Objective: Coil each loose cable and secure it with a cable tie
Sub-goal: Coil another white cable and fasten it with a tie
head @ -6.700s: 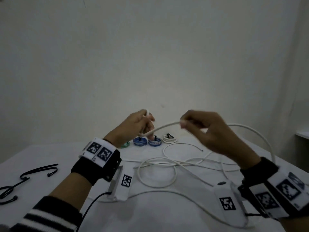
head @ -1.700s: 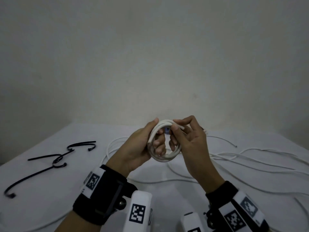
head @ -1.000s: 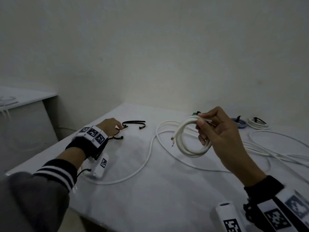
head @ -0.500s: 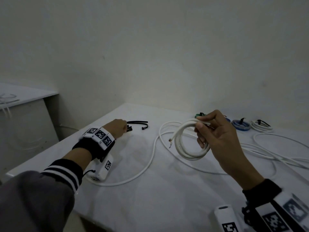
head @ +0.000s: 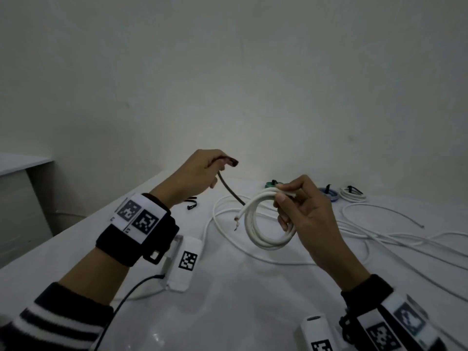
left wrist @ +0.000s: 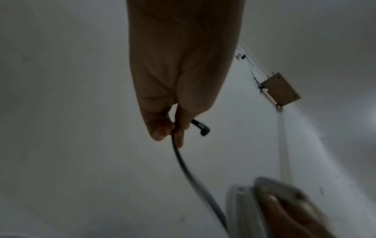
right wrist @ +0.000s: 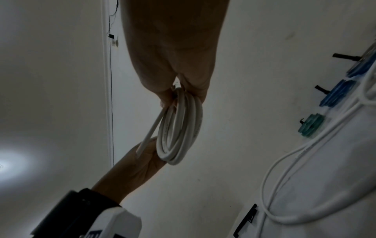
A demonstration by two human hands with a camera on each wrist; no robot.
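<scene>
Here, head view: right hand [head: 307,216], centre right of the frame, holds a white cable coil [head: 268,224] upright above the worktop [head: 228,300], thumb and fingers pinched on the top of its loops; one cut end sticks out at the coil's left. Left hand [head: 195,178], just left of centre and higher, has fingers curled round a black cable tie [head: 229,188]; its head pokes out past the fingertips, and its tail hangs toward the coil, blurred.

No containers in view. Along the far edge of the worktop, upper right: a green coil [head: 271,184] mostly hidden behind the right hand's fingers, a blue coil [head: 330,195] and a white tied coil [head: 352,195], each with a black tie. Loose white cables [head: 395,239] run across the right side, cut off by the frame edge. Another black tie [head: 191,202] lies on the worktop, partly hidden under the left wrist.
</scene>
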